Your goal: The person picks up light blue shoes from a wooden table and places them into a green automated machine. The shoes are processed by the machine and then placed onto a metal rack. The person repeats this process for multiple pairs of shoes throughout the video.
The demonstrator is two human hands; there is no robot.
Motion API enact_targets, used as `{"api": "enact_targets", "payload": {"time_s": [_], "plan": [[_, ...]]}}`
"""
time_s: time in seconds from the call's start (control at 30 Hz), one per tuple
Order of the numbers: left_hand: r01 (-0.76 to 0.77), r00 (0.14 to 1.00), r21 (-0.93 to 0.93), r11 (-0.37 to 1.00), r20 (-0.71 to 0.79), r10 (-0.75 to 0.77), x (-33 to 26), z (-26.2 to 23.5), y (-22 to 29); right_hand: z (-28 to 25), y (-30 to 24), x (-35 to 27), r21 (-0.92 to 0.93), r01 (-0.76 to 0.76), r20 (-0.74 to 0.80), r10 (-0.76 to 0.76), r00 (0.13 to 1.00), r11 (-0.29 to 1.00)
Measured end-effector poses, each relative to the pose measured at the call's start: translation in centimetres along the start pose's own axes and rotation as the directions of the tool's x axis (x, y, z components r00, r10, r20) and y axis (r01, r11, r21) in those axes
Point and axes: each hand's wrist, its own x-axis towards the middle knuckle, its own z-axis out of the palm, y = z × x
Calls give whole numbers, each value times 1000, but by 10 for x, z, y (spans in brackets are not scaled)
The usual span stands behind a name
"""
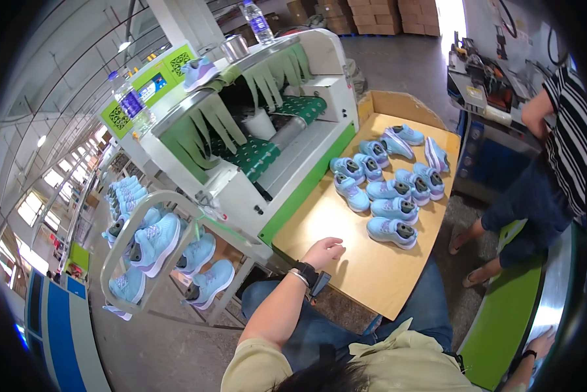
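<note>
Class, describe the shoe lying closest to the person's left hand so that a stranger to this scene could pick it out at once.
Start at the tan wooden table beside the white-and-green conveyor machine. A cluster of light blue sneakers lies on it, beyond the left hand resting on the board. The wanted shoe ends the cluster nearest that hand, lying crosswise, with bare board on its near side.

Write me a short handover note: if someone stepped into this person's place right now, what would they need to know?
Left hand: empty, resting on the wooden table, apart from the shoes.
Right hand: at the lower right edge on a curved metal surface; grip unclear.
Light blue shoes: about a dozen lie grouped on the table beside the conveyor machine; more hang on the rack at left.
Done: shoes are out on the table.
Left: none is in hand.
</note>
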Motion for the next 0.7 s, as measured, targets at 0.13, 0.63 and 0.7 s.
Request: {"api": "enact_targets", "payload": {"time_s": [0.13,0.63,0.7], "plan": [[2,1000,102,995,3,-2,-10,12,24,-108,-123,-2,251,134,334,-215,918,959],[-45,998,143,989,-31,50,-10,29,34,-371,-533,-114,943,195,-304,-937,169,-271],[-35,999,139,990,-4,36,-9,28,34,-385,-553,-142,917,349,-275,-938,209,-191]]}}
